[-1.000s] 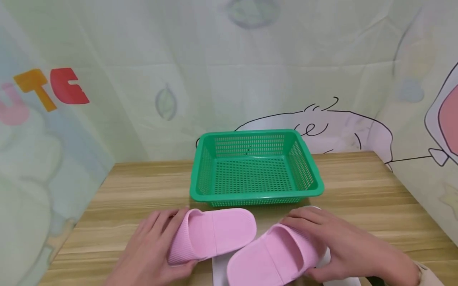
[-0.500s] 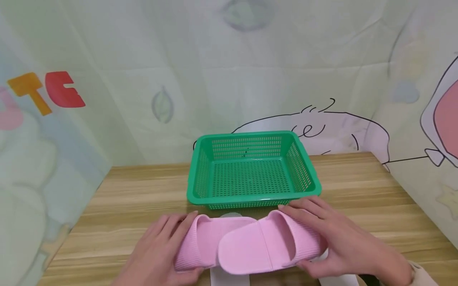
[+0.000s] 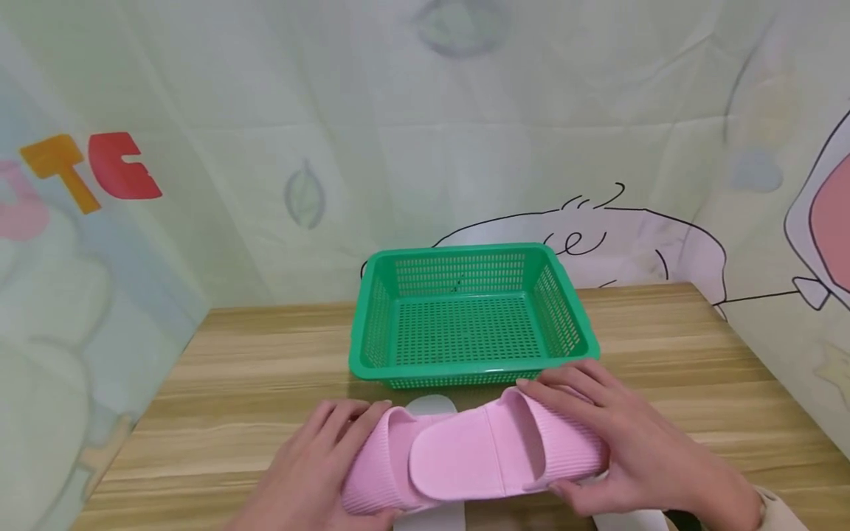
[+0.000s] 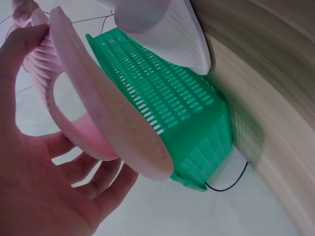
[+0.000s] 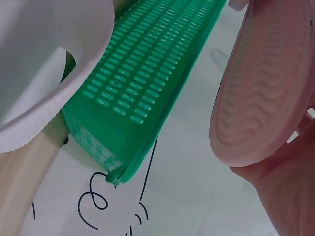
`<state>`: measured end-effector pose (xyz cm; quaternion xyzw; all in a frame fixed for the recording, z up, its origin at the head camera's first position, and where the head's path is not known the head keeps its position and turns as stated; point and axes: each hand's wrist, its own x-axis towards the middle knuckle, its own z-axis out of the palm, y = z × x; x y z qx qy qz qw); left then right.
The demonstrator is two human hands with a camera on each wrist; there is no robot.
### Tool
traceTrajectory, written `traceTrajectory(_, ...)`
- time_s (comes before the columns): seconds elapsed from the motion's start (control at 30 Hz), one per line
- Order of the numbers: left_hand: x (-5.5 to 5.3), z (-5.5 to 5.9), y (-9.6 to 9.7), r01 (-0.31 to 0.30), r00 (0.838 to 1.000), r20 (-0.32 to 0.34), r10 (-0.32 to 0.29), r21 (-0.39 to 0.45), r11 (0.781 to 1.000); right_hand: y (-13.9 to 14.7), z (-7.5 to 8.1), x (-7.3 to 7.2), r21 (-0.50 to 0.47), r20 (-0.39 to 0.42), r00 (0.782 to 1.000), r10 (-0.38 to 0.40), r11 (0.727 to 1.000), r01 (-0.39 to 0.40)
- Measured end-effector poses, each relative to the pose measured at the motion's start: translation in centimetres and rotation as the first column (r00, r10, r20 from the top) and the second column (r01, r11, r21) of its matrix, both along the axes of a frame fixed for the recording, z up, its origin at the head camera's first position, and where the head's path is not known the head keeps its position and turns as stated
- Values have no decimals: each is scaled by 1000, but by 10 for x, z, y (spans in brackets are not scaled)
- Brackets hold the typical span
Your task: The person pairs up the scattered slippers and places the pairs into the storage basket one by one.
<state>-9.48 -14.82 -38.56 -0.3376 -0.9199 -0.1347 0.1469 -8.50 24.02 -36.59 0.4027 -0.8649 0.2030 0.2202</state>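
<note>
Two pink slippers are held in the air end to end, heels overlapping. My left hand (image 3: 315,468) grips the left pink slipper (image 3: 367,472) round its ribbed strap. With my right hand (image 3: 634,446) I hold the right pink slipper (image 3: 458,459) by its strap, its heel lying over the left one's footbed. The right wrist view shows that slipper's wavy sole (image 5: 261,93). Below them, partly hidden, two white slippers lie on the table: one white slipper (image 3: 432,516) under the pink pair, the other white slipper (image 3: 629,521) by my right hand.
A green perforated basket (image 3: 471,371) stands just beyond the slippers, with nothing visible inside. The wood-grain table (image 3: 252,354) extends to both sides. A printed cloth (image 3: 219,184) hangs behind and along the sides.
The two pink slippers have come together, from heels just meeting to the right one overlapping the left. My left hand has shifted right; my right hand has risen slightly, levelling its slipper.
</note>
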Motion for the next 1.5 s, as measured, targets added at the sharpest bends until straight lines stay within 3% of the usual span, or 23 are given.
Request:
traceTrajectory(0.13,2,1,3,-1,1000,25,1,11,1000,-1,-1,0,8,-1,1000,-12,1000,12)
traceTrajectory(0.43,3,2,7,2,1000,-18,-2,16,1000,-7,1,0,15,-25,1000,-14,1000,14)
traceTrajectory(0.83,6,0,14,-16,1000,9,16,13,1000,-12,4,-3,39,-44,999,-2,999,4)
traceTrajectory(1.0,8,1,14,-17,999,-31,17,12,1000,-14,3,-1,33,-31,999,-7,999,8)
traceTrajectory(1.5,4,3,22,68,990,-130,-58,78,995,-18,3,1,17,-19,1000,-11,1000,12)
